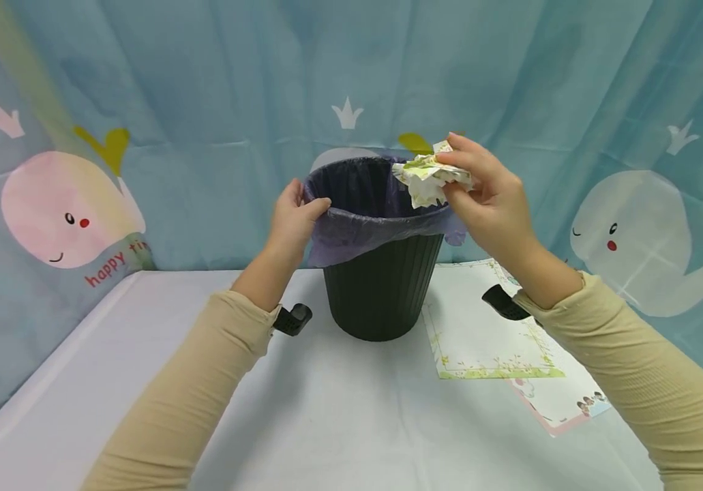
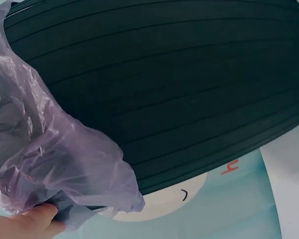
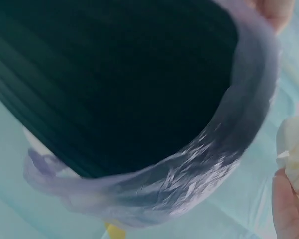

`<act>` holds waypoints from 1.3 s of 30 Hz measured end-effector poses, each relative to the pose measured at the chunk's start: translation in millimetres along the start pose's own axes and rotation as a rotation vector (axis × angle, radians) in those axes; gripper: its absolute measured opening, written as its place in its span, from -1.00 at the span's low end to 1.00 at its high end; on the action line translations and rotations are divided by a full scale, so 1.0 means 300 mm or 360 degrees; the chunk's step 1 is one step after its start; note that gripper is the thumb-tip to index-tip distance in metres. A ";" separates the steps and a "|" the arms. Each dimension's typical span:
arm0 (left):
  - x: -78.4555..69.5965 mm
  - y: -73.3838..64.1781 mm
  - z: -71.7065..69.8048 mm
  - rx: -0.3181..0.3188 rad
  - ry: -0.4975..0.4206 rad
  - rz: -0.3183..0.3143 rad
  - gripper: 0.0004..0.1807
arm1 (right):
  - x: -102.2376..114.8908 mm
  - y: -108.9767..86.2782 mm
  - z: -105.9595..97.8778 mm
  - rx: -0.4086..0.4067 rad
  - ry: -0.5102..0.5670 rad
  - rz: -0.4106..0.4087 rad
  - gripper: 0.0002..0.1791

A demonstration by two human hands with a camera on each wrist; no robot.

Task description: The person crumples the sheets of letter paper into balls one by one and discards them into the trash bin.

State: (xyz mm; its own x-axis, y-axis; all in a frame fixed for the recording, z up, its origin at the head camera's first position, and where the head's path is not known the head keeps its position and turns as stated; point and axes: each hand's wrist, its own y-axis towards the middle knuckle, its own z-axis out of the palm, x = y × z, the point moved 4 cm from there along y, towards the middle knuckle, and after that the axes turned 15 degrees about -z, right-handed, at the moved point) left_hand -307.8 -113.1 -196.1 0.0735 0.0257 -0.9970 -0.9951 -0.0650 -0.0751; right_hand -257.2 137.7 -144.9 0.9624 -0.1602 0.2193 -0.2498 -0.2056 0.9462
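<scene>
A dark ribbed trash bin stands upright on the white table, lined with a purple plastic bag folded over its rim. At the rim's left side my left hand grips the bag and edge, thumb on the near side; the left wrist view shows its fingers at the bag. Over the right part of the opening, my right hand pinches a crumpled ball of paper with a green and yellow print. In the right wrist view that paper sits at the right edge, apart from the bag.
Right of the bin lies a flat printed sheet with a leafy border, overlapping a pink-edged sheet. A blue curtain with whale figures hangs behind the table. Black wrist cameras protrude beneath both forearms.
</scene>
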 end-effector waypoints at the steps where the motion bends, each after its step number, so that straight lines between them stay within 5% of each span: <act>1: 0.001 -0.001 0.002 -0.0001 0.0010 0.0002 -0.19 | -0.012 0.011 0.000 0.0015 -0.0048 0.0036 -0.66; 7: 0.006 -0.005 0.009 -0.0004 -0.0016 0.0027 -0.19 | -0.093 0.066 0.025 0.0208 -0.0289 0.0263 -0.61; 16: 0.017 -0.003 0.033 -0.0001 -0.0050 0.0065 -0.20 | -0.193 0.067 0.081 0.0585 -0.0325 0.0519 -0.43; 26: 0.020 -0.011 0.042 0.0010 -0.0084 0.0087 -0.22 | -0.168 0.042 0.012 0.0199 -0.0325 0.0317 -0.70; 39: 0.014 -0.007 0.032 -0.0038 -0.0126 0.0044 -0.21 | -0.157 -0.068 -0.118 0.0247 -0.0449 0.0363 -0.70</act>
State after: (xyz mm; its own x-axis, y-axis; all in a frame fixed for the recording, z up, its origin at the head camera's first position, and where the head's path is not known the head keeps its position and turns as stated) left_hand -305.9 -103.4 -199.9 0.0394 0.1024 -0.9940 -0.9947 -0.0907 -0.0488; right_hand -293.7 183.5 -166.0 0.8189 -0.4729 0.3253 -0.4875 -0.2740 0.8290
